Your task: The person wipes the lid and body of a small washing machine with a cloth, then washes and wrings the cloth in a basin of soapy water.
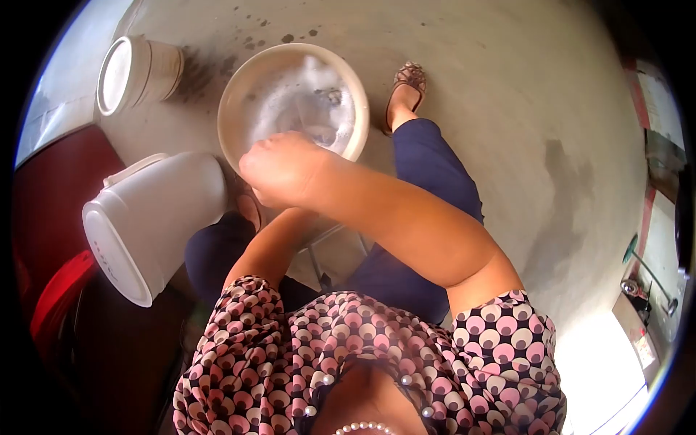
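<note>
A round cream basin (228,94) of sudsy water stands on the floor in front of me. My right hand (279,165) is closed over the basin's near left rim, its arm reaching across my body; what its curled fingers hold, if anything, I cannot tell. My left forearm passes beneath the right one, and the left hand is hidden behind it. White foam (315,76) gathers along the far right of the water. Greyish, wet material (319,133) shows in the water just beyond my right wrist.
To the left is a large white lidded bucket (163,210), with a smaller white bucket (159,69) farther off. Dark wet spots mark the floor beside the basin. My sandalled foot (406,90) is right of it. Thin metal legs (315,262) show between my knees.
</note>
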{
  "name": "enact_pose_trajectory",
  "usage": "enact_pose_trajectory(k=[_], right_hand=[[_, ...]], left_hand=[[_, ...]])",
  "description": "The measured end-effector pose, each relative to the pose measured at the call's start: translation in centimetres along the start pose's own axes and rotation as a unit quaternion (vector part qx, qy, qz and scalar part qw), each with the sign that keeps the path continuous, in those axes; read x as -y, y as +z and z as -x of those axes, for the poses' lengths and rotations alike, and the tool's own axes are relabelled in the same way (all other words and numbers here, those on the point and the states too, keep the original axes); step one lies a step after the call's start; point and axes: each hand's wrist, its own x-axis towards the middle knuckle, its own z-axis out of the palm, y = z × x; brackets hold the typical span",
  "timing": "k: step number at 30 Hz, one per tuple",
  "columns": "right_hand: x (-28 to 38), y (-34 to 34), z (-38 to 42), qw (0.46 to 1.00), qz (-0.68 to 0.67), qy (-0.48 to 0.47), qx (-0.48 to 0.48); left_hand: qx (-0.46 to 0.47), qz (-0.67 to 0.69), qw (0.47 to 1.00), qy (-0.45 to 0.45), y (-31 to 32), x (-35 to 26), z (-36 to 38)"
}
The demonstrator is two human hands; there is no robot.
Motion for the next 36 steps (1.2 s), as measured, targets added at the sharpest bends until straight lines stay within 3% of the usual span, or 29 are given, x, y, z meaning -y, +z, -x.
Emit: enact_pose_trajectory(k=[2, 8, 10, 12, 14, 15, 17, 20, 21, 23, 24, 26, 28, 30, 31, 33, 34, 36], right_hand=[[0.4, 0.0, -0.4, 0.997, 0.024, 0.036, 0.065], [-0.1, -0.1, 0.3, 0.997, 0.015, 0.031, 0.065], [-1.0, 0.7, 0.2, 0.999, 0.002, 0.010, -0.032], [-1.2, -0.4, 0.2, 1.000, 0.011, 0.015, 0.009], [-2.3, -0.2, 0.1, 1.000, 0.000, -0.001, -0.030], [-2.5, -0.5, 0.1, 0.999, 0.007, -0.008, -0.033], [-2.7, -0.6, 0.2, 0.999, 0.003, 0.038, -0.038], [-4.1, -0.5, -0.3, 0.998, 0.017, 0.042, -0.040], [-4.5, -0.5, -0.4, 0.998, 0.022, 0.041, -0.036], [-5.3, -0.1, -0.6, 0.997, 0.022, 0.073, -0.031], [-5.9, 0.5, -0.8, 0.997, 0.030, 0.075, -0.021], [-7.4, 2.6, -1.7, 0.995, 0.025, 0.075, -0.054], [-7.7, 5.3, -2.6, 0.994, 0.022, 0.097, -0.048], [-8.9, 9.2, -3.0, 0.993, -0.034, 0.087, -0.071], [-10.5, 11.3, -2.9, 0.994, -0.020, 0.093, -0.053], [-12.2, 13.5, -3.0, 0.989, 0.038, 0.141, 0.033], [-12.4, 13.8, -3.3, 0.973, 0.132, 0.181, 0.058], [-12.3, 11.8, -6.2, 0.969, 0.167, 0.172, 0.057]], left_hand=[[0.007, -0.001, 1.000, 0.003, 0.3, -0.2, 0.0], [0.009, 0.000, 1.000, 0.014, -0.7, -0.3, 0.0], [0.001, 0.012, 1.000, 0.021, -2.4, 0.2, -0.5], [-0.037, 0.038, 0.998, 0.028, -4.9, 1.8, -0.8], [-0.116, 0.105, 0.987, 0.023, -7.8, 4.6, -0.3], [-0.223, 0.220, 0.950, -0.010, -9.3, 5.5, 0.0], [-0.155, 0.540, 0.818, -0.121, -18.6, -1.9, 7.0], [-0.068, 0.764, 0.640, -0.049, -21.7, -0.2, 9.4], [-0.070, 0.768, 0.635, -0.047, -22.6, -0.8, 10.1], [-0.094, 0.817, 0.557, -0.117, -23.8, -1.9, 10.8], [-0.092, 0.825, 0.546, -0.116, -23.4, -1.4, 10.7], [-0.123, 0.864, 0.467, -0.145, -22.8, -0.1, 9.9], [-0.131, 0.875, 0.440, -0.156, -22.5, 1.0, 9.5], [-0.120, 0.853, 0.507, -0.035, -24.7, -0.2, 9.6], [-0.122, 0.860, 0.495, -0.033, -25.0, -0.5, 9.8], [-0.206, 0.798, 0.564, 0.055, -25.3, -0.6, 11.0], [-0.208, 0.816, 0.539, 0.035, -25.5, -0.5, 11.6], [-0.195, 0.847, 0.494, 0.017, -25.7, 0.4, 12.3]])
